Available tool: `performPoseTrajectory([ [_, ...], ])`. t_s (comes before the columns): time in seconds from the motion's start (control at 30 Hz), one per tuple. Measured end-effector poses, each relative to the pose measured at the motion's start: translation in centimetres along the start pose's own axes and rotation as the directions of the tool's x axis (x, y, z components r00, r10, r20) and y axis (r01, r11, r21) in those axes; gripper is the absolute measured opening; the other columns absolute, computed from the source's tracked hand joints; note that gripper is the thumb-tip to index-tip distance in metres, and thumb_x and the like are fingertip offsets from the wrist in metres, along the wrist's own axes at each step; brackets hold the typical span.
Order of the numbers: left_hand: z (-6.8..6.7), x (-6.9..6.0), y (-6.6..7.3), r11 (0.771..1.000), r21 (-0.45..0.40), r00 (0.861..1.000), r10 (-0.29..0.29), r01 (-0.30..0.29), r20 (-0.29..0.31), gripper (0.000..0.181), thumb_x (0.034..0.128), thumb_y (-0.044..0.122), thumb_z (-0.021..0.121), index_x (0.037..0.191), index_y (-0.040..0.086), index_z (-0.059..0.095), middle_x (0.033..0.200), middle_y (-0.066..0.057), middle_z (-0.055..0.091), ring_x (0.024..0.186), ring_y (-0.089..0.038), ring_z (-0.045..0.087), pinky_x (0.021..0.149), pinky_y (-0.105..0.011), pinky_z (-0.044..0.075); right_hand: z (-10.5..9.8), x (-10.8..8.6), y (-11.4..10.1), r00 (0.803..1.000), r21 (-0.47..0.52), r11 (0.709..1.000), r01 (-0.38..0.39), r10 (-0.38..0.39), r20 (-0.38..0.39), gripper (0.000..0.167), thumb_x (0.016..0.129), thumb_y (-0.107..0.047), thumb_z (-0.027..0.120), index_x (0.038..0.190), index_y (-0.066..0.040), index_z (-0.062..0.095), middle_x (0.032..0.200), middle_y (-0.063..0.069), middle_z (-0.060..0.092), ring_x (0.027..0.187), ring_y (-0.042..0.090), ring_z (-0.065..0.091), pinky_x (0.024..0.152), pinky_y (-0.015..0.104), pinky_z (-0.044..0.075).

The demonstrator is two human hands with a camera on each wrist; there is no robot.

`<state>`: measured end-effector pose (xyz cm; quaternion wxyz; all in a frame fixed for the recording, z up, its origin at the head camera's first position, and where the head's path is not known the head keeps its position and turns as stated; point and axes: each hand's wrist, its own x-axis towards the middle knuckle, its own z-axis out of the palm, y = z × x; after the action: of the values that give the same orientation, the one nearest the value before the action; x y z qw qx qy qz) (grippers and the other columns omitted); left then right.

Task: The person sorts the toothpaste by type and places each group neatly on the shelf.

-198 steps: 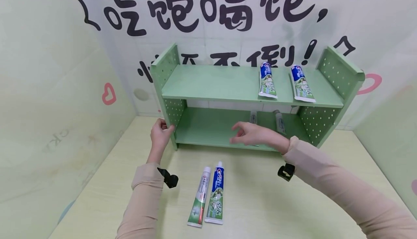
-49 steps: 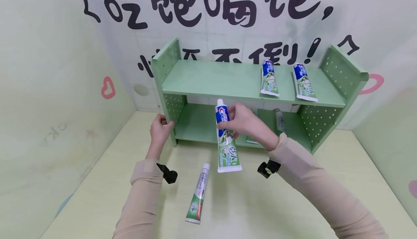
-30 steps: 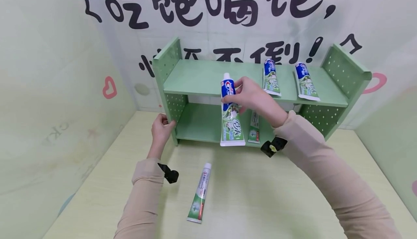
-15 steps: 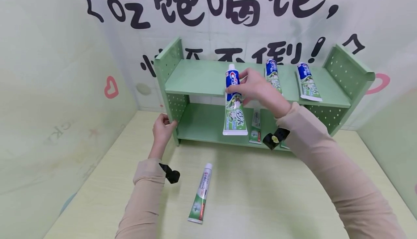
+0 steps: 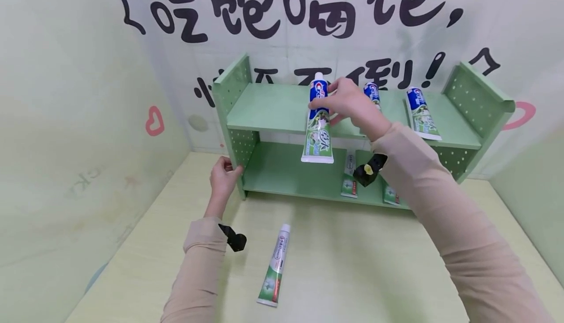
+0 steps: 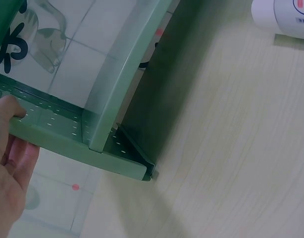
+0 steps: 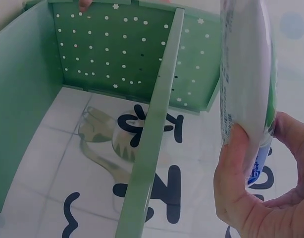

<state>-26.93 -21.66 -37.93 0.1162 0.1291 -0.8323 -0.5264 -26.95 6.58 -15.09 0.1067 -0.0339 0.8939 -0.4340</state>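
My right hand (image 5: 350,103) pinches a blue-and-green Crest toothpaste tube (image 5: 318,139) near its capped end. The tube is in front of the upper board of a green two-tier shelf (image 5: 270,110), cap upward and crimped end hanging below the board's front edge. In the right wrist view the same toothpaste tube (image 7: 246,64) shows edge-on, between thumb and fingers. My left hand (image 5: 223,181) grips the front edge of the shelf's left side panel; in the left wrist view, the thumb lies inside the panel (image 6: 58,121) and the fingers outside. A white-and-green toothpaste tube (image 5: 274,266) lies on the table.
Another Crest tube (image 5: 422,115) lies on the upper board at right; one more (image 5: 371,92) is partly behind my right hand. On the lower board are two white-and-green tubes, one in the middle (image 5: 350,176) and one (image 5: 390,194) mostly hidden by my sleeve. A lettered wall (image 5: 282,44) stands behind.
My right hand has picked the Crest tube up from the table and raised it from the lower-board level to the upper board. My left hand stays on the side panel.
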Motion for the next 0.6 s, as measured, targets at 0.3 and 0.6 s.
performPoseTrajectory([
  [0.3,0.0,0.0,0.0,1.0,0.001,1.0,-0.005,0.005,-0.002,0.032,0.0844,0.015,0.058,0.111,0.001,0.048,0.111,-0.017,0.057,0.105,-0.029,0.057,0.086,-0.038,0.051,-0.5,1.3,-0.2,0.999,0.01,0.999,0.032,-0.032,-0.006,0.044,0.082,-0.026,0.064,0.115,-0.001,0.047,0.107,0.012,0.058,0.082,0.016,0.058,0.071,0.026,0.056],
  [0.6,0.1,0.1,-0.3,0.999,0.032,1.0,0.011,-0.01,-0.013,0.031,0.0849,0.017,0.058,0.11,0.002,0.049,0.11,-0.016,0.059,0.103,-0.028,0.057,0.084,-0.037,0.051,-1.2,2.9,-0.9,1.0,-0.005,1.0,0.023,-0.023,-0.007,0.033,0.081,-0.027,0.065,0.101,-0.005,0.051,0.098,0.008,0.057,0.073,0.013,0.058,0.072,0.028,0.056],
])
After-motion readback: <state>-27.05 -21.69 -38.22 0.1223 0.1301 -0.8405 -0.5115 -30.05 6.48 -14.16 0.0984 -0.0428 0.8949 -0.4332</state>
